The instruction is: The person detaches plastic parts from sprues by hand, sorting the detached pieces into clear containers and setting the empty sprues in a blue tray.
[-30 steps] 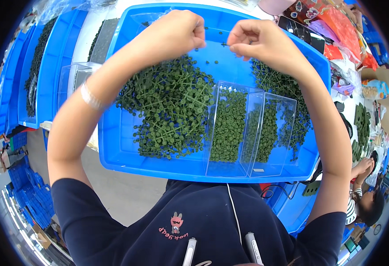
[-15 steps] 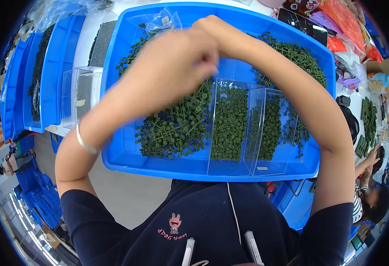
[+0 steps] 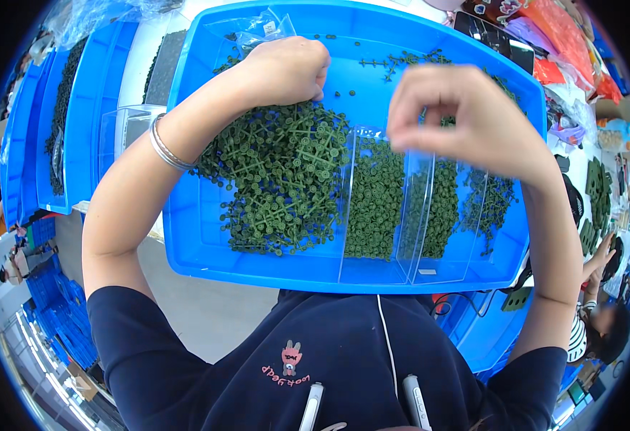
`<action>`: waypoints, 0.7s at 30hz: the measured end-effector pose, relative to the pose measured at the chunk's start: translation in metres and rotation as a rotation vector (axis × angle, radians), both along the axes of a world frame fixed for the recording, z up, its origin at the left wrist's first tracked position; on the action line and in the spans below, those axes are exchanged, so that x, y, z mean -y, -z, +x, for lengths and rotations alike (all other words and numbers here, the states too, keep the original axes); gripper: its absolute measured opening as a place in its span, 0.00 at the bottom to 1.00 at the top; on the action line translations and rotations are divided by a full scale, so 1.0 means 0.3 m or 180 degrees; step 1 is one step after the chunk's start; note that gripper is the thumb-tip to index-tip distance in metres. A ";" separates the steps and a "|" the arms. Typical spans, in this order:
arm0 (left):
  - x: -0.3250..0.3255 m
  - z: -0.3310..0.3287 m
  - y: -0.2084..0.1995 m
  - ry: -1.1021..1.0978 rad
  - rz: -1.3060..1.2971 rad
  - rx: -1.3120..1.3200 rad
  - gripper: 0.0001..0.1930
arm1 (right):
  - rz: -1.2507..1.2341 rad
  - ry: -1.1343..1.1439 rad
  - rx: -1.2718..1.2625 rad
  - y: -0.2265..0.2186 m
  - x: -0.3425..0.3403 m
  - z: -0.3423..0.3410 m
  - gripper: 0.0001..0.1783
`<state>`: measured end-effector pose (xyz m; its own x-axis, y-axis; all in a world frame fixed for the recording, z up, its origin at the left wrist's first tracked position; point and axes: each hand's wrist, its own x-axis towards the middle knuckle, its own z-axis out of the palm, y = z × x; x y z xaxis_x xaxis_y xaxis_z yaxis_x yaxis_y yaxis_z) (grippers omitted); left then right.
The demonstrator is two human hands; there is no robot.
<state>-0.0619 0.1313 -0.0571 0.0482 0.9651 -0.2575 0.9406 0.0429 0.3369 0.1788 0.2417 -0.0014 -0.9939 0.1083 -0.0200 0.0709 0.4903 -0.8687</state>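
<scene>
A large blue tray (image 3: 272,279) holds heaps of small dark green plastic parts. My left hand (image 3: 286,70) is closed in a fist above the far edge of the left pile of branched green parts (image 3: 275,187); what it holds, if anything, is hidden. My right hand (image 3: 466,118), blurred, has its fingers curled toward the thumb over the far end of the clear plastic boxes. Nothing in that grip can be made out. The left clear box (image 3: 374,270) contains many small round green pieces (image 3: 374,205); the right one holds similar pieces (image 3: 440,215).
More branched green parts (image 3: 493,205) lie right of the boxes. A clear plastic bag (image 3: 261,30) sits in the tray's far left corner. Other blue trays (image 3: 99,108) stand to the left. Red and clear bags (image 3: 555,43) and a co-worker's hand (image 3: 604,255) are at the right.
My hands were close together above the far left of the tray. The right hand has moved right and nearer, over the boxes, while the left has shifted slightly away.
</scene>
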 end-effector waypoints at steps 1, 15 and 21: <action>-0.002 0.005 0.000 0.0036 0.0111 -0.0055 0.08 | 0.0086 0.0286 0.0160 0.002 -0.025 -0.022 0.05; 0.264 0.337 -0.235 0.0799 0.0822 0.1106 0.09 | 0.0808 -0.0004 0.0473 0.244 -0.080 -0.269 0.08; 0.218 0.274 -0.218 0.0643 0.0987 0.1116 0.07 | 0.0454 0.0451 0.0575 0.022 -0.078 -0.133 0.10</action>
